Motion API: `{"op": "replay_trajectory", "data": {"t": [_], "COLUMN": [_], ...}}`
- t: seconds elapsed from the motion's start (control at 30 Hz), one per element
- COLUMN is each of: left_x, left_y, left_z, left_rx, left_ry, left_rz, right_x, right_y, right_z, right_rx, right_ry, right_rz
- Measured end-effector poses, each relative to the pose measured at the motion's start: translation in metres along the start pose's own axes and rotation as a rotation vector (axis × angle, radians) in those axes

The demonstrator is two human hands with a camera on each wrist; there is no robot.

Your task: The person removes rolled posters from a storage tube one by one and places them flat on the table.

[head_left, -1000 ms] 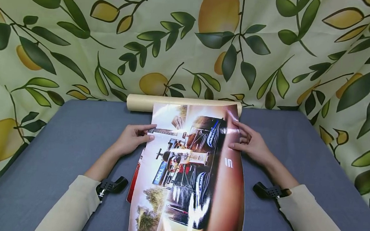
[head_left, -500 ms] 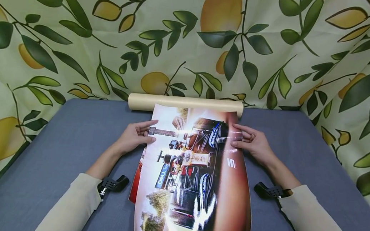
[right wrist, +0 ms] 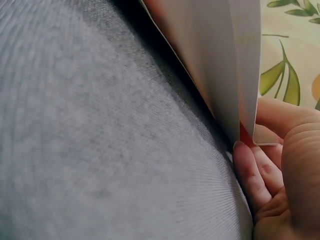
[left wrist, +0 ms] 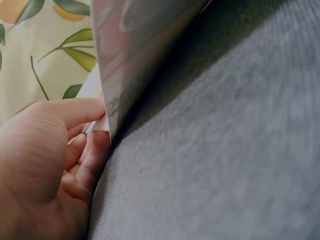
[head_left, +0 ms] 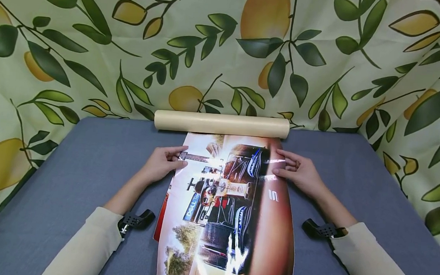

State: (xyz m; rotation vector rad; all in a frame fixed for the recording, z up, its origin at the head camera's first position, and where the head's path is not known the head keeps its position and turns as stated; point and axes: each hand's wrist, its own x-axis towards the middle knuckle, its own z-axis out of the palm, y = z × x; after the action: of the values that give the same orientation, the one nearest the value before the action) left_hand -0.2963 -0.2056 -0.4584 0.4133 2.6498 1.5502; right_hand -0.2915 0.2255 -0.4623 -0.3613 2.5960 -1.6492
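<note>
A glossy poster (head_left: 235, 189) printed with a racing car lies turned sideways in front of me, bowed slightly along its length. My left hand (head_left: 162, 163) pinches its left edge near the far end, thumb on top and fingers partly underneath. Opposite, my right hand (head_left: 301, 171) pinches the right edge the same way. In the right wrist view, more than one paper layer (right wrist: 220, 65) meets at the fingers of the right hand (right wrist: 295, 160). The left wrist view shows the left hand (left wrist: 45, 155) at the edge of a raised sheet (left wrist: 135, 45).
Behind the poster's far edge, a tan cylindrical roll (head_left: 221, 124) lies crosswise. A red printed sheet (head_left: 160, 220) peeks out under the poster's left side. Grey-blue cloth (head_left: 75, 178) covers the table, and a lemon-patterned curtain (head_left: 211, 47) hangs behind it.
The poster's far edge has come down toward me, from overlapping the tan roll to lying just in front of it. Both hands keep their grip at the edges.
</note>
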Motion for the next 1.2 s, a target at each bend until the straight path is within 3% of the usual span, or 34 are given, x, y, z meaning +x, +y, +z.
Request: {"op": "replay_trajectory", "data": {"t": [0.13, 0.23, 0.43, 0.53, 0.73, 0.87, 1.07, 1.2], "left_x": [0.000, -0.002, -0.008, -0.009, -0.009, -0.010, -0.011, -0.011], "left_y": [0.002, 0.002, 0.004, 0.003, 0.000, -0.002, -0.001, 0.000], "left_z": [0.002, 0.003, 0.000, -0.001, -0.002, -0.003, -0.005, -0.003], "left_rx": [0.010, 0.052, 0.466, 0.560, 0.629, 0.594, 0.666, 0.708], "left_ry": [0.022, 0.042, 0.113, 0.110, 0.024, -0.065, -0.161, -0.194], "left_rz": [-0.004, 0.007, 0.127, 0.165, 0.236, 0.206, 0.158, 0.138], "right_x": [-0.001, -0.001, 0.000, -0.002, -0.005, -0.004, -0.004, -0.005], "right_y": [-0.001, -0.001, -0.005, -0.006, -0.007, -0.006, -0.002, 0.000], "right_z": [0.002, 0.005, 0.011, 0.013, 0.012, 0.011, 0.009, 0.008], "right_rx": [-0.018, -0.098, -0.371, -0.475, -0.586, -0.639, -0.759, -0.783], "right_ry": [0.036, 0.075, 0.175, 0.185, 0.150, 0.087, -0.064, -0.103], "right_rz": [0.010, 0.003, -0.065, -0.108, -0.117, -0.128, -0.148, -0.112]}}
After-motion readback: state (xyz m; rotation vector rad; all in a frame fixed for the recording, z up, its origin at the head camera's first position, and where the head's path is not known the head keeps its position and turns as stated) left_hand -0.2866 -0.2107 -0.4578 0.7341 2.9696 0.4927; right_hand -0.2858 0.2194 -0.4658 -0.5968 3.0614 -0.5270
